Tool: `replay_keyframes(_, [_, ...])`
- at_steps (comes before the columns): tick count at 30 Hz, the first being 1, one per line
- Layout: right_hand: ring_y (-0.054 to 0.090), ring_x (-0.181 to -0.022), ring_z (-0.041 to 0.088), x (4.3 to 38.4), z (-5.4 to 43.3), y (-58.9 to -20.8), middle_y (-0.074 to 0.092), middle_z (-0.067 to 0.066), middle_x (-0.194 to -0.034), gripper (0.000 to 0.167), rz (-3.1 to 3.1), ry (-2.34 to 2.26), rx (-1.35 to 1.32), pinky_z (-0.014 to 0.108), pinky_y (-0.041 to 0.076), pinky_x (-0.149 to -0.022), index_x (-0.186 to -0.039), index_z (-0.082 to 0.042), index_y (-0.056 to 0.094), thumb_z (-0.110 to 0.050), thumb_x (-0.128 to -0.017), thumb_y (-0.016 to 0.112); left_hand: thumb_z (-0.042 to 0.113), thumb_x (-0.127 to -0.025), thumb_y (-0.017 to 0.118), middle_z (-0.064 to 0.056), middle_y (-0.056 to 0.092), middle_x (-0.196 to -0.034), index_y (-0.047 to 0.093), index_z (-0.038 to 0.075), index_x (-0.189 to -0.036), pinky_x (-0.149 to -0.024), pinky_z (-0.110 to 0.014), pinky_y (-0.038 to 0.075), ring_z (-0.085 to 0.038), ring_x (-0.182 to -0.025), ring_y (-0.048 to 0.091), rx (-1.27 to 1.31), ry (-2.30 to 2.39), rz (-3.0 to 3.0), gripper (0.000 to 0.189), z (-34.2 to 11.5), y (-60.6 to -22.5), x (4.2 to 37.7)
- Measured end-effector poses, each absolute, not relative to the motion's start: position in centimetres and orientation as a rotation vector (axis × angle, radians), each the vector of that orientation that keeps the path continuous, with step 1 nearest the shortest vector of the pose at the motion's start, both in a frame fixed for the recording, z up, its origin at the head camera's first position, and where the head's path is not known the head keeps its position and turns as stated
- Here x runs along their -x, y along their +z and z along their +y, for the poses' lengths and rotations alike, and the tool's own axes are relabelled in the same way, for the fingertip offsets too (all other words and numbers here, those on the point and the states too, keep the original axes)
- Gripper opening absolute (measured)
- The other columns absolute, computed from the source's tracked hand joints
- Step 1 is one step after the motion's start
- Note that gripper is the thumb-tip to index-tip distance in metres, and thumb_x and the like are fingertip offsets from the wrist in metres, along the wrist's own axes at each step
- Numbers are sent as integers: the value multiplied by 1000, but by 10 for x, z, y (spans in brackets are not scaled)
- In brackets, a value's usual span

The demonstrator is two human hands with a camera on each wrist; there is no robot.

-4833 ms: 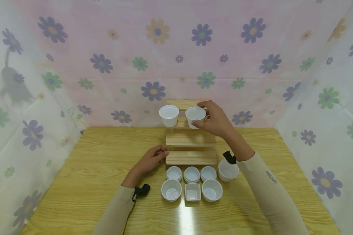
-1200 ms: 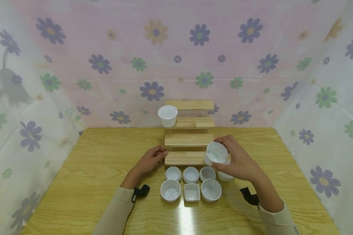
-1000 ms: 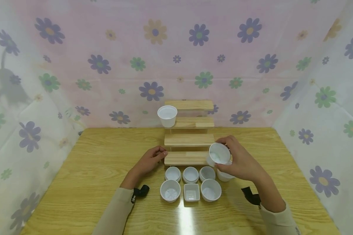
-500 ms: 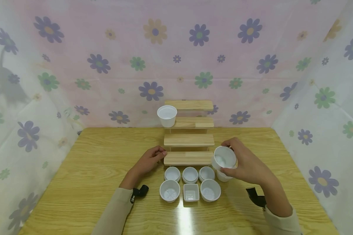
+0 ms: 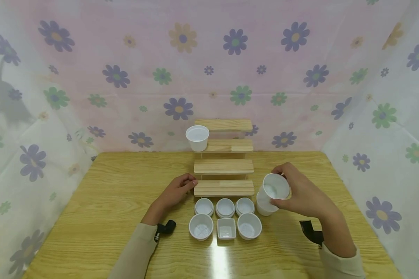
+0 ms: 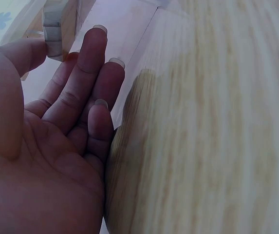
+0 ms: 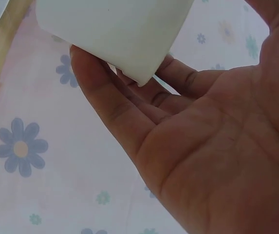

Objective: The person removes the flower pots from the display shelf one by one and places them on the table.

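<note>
In the head view my right hand [image 5: 305, 195] grips a white plastic cup [image 5: 277, 186], thumb on its near side and fingers behind. The cup is tilted and overlaps another white cup [image 5: 264, 208] standing on the table; I cannot tell if the two touch. In the right wrist view the fingers curl about the held cup [image 7: 110, 34]. My left hand [image 5: 174, 192] is at the left end of the bottom shelf of a tiered wooden stand [image 5: 224, 188]. In the left wrist view thumb and index finger lie on either side of the shelf's end [image 6: 55, 29].
On the second shelf from the top, at the left, sits a white cup [image 5: 197, 138]. Before the stand are small round dishes [image 5: 225, 207], two larger round bowls [image 5: 200, 226] and a square dish [image 5: 226, 228]. A flowered cloth [image 5: 209, 77] hangs behind the wooden table [image 5: 136, 166].
My right hand has brought the cup from the stand's second shelf from the top down and right, over the cup on the table. The left hand stays at the bottom shelf's end.
</note>
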State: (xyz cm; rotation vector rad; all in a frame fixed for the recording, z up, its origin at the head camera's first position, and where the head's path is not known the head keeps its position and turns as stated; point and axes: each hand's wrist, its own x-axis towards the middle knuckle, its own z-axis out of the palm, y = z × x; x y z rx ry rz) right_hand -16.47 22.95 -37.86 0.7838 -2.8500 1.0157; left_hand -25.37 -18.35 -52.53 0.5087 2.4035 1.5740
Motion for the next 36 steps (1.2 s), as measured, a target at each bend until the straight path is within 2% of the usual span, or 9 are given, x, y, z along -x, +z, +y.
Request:
replay_keyframes(15, [65, -108, 32, 164, 247, -374, 61, 15, -124, 72, -2908, 1016, -670, 52, 55, -85, -133, -2, 49, -13, -80, 96, 30, -112, 57, -4, 65, -99, 68, 10, -115, -80, -33, 47, -24, -90, 56, -514, 1567, 2398, 23, -183, -523, 255])
replay_keyframes(29, [62, -105, 31, 164, 261, -374, 62, 17, -122, 71, -2953, 1011, -622, 51, 54, -83, -129, 1, 49, -14, -79, 96, 30, -112, 58, -6, 64, -100, 68, 8, -115, -79, -33, 47, -24, -90, 56, -510, 1572, 2397, 24, -184, -524, 254])
replay_keyframes(36, [61, -103, 31, 166, 269, -377, 61, 17, -120, 70, -2986, 990, -582, 44, 54, -80, -128, 2, 49, -15, -79, 96, 29, -112, 58, -9, 64, -101, 68, 6, -115, -79, -33, 46, -28, -92, 56, -508, 1582, 2401, 25, -183, -522, 253])
